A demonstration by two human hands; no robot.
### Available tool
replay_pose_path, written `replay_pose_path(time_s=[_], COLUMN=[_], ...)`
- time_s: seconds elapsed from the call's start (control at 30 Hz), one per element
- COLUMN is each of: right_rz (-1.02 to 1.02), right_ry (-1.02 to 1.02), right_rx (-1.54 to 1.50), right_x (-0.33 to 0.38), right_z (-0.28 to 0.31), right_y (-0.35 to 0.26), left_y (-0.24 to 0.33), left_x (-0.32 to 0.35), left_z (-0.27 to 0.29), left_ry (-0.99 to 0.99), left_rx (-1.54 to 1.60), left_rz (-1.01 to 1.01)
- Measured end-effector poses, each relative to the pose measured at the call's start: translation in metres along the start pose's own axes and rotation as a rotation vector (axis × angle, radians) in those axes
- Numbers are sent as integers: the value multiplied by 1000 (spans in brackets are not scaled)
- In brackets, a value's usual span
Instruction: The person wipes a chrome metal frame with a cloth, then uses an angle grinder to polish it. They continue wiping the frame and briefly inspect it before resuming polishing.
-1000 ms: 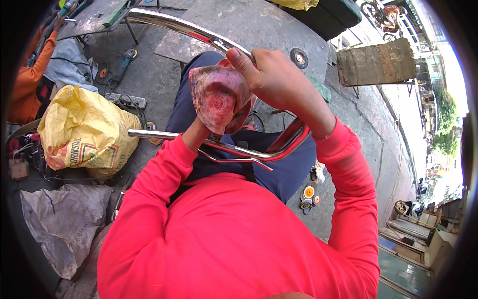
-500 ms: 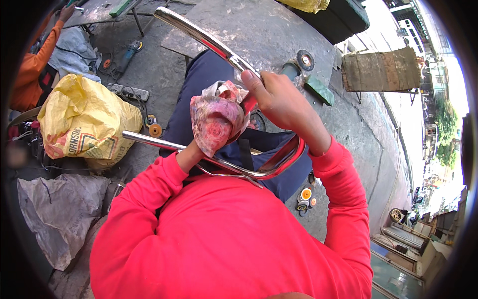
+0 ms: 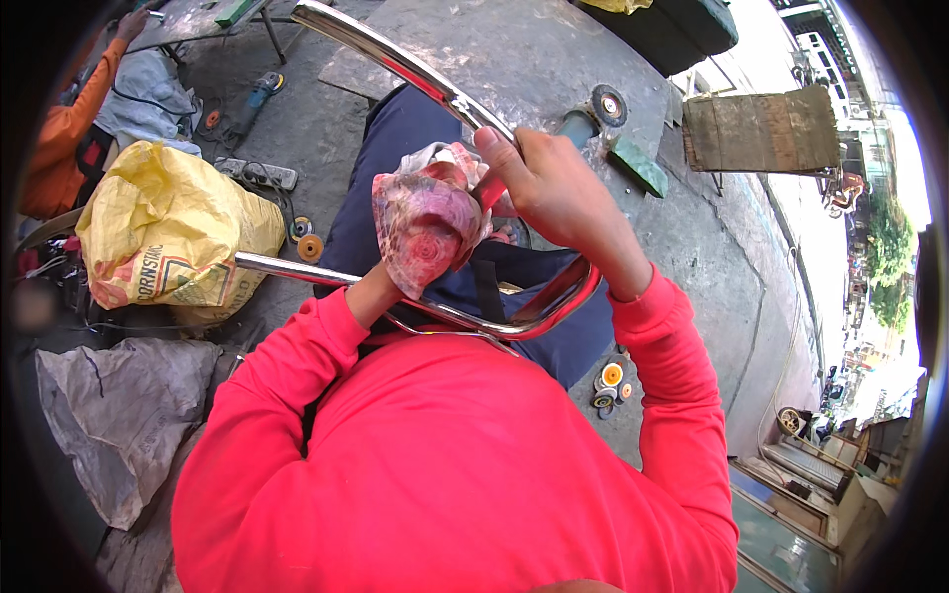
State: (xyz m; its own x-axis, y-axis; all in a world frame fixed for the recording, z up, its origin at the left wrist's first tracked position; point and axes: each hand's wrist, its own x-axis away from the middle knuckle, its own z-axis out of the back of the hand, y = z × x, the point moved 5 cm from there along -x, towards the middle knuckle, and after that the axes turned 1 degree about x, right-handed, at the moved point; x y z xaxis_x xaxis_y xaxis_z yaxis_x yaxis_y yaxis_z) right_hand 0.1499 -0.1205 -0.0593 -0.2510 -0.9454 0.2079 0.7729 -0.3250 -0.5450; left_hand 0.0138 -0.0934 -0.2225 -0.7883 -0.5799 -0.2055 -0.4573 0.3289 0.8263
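A bent, shiny chrome tube (image 3: 395, 59) lies across my lap, its curved end close to my body and both straight legs pointing left. My right hand (image 3: 551, 188) is wrapped round the upper leg, thumb along the top. A pink patterned rag (image 3: 432, 219) covers my left hand (image 3: 374, 293), so only the wrist shows clearly. The rag is bunched between the two legs, against the upper one beside my right hand. My left fingers are hidden beneath it.
A yellow sack (image 3: 178, 237) stands to the left, above a grey sack (image 3: 129, 415). An angle grinder (image 3: 259, 99), a power strip (image 3: 257, 174) and small discs (image 3: 611, 376) lie on the floor. Ahead is a wheeled tool (image 3: 605, 107) beside a green block (image 3: 638, 166). Another person's orange sleeve (image 3: 74, 124) shows far left.
The tube has shifted slightly left and up in view, together with my hands. The rag has moved a little left. My right hand keeps its hold.
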Motion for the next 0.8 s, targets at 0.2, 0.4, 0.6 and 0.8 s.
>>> replay_pose_path(time_s=[0.2, 0.4, 0.6, 0.8], right_rz=[50, -17, -23, -9], right_ry=[87, 34, 54, 80], right_rx=[-24, -70, -86, -55], right_x=[4, 4, 4, 9], right_z=[-4, -4, -5, -3], right_y=[2, 14, 17, 18], left_y=[-3, -7, -15, -71], left_x=[-30, 2, -15, -18], left_z=[-13, -9, 4, 26], left_ry=[-174, 44, -112, 150], left_rx=[393, 688, 311, 618], left_rz=[108, 449, 63, 289])
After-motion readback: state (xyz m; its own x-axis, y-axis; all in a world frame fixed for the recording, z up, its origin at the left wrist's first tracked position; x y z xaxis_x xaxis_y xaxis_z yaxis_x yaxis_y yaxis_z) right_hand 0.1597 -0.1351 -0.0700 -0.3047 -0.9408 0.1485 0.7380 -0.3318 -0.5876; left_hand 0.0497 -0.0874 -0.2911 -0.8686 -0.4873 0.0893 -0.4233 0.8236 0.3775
